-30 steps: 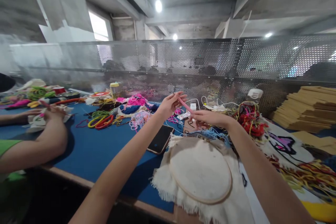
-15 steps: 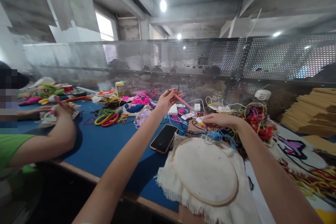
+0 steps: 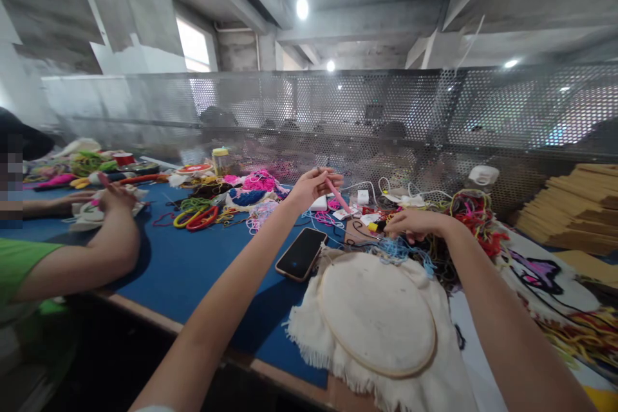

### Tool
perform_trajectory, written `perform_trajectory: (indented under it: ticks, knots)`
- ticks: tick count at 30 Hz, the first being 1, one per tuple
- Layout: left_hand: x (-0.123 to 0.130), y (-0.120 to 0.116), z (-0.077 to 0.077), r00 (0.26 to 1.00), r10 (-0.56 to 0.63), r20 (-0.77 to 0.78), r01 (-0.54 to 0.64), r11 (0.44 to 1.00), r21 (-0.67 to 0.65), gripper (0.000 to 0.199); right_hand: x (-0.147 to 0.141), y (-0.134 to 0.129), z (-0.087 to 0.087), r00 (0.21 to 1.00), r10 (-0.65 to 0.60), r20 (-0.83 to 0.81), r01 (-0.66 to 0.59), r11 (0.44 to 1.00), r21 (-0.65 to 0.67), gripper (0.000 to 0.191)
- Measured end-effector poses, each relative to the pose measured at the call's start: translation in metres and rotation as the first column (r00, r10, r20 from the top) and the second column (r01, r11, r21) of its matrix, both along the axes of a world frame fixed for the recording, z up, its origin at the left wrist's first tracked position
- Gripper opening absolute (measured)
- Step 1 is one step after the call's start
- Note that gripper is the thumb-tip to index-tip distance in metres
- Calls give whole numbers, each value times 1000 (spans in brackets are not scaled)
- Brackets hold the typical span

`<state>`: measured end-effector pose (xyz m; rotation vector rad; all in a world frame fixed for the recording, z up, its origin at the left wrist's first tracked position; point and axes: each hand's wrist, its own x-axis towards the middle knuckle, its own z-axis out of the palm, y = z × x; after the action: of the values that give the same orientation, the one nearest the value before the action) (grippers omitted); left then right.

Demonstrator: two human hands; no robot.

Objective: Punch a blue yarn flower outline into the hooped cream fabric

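Left hand (image 3: 313, 187) alone now stays closed on the pink stick (image 3: 338, 197), the right hand (image 3: 412, 223) having parted from it toward a yellow-and-black piece (image 3: 373, 226), its grip there indeterminable.

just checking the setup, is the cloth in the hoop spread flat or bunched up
Spread flat: the cloth lies smooth across the round hoop, with no folds visible.

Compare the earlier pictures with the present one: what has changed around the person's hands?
The right hand, at the pink stick's lower end a second ago, has moved away to the right, beside a yellow-and-black item; whether it grips that is unclear. The left hand still holds the stick, tilted steeper than half a second ago. The hooped cloth and phone stayed put.
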<state>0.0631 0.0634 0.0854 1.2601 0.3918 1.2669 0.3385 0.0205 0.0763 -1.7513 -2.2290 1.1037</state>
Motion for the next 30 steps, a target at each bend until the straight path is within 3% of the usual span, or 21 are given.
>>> perform_trajectory:
  ticks: [5,8,12,14,16,17,19,22,26,27,30]
  knots:
    - [13,-20,8,988,-104,-111,108,994,31,13,-20,-13,16,983,77,-167,-56,991,125,43]
    - [19,-30,12,979,-144,-145,154,986,60,13,-37,-26,24,927,187,-327,-175,982,64,47]
    - [23,-36,16,977,-153,-148,169,980,105,12,-43,-34,26,895,282,-346,-307,952,-18,43]
    - [23,-39,18,970,-168,-177,190,974,120,11,-42,-33,27,891,292,-347,-299,954,34,40]
    - [24,-42,20,951,-201,-236,234,964,123,11,-42,-31,29,883,269,-386,-208,959,193,37]
    - [25,-44,20,941,-216,-262,254,959,124,12,-43,-31,31,871,257,-420,-126,941,314,36]
    - [27,-47,22,926,-236,-295,284,950,132,13,-48,-31,35,828,261,-497,61,838,542,33]
    - [30,-50,22,909,-253,-332,313,939,142,17,-56,-37,42,779,308,-547,218,685,695,30]
    - [33,-51,18,871,-285,-400,369,917,151,11,-59,-46,47,903,212,-373,233,487,842,21]
    - [34,-51,16,863,-292,-412,383,911,156,10,-59,-48,48,926,184,-329,208,479,853,20]
    - [37,-52,13,850,-302,-432,400,903,155,11,-59,-50,49,957,158,-244,129,521,844,15]
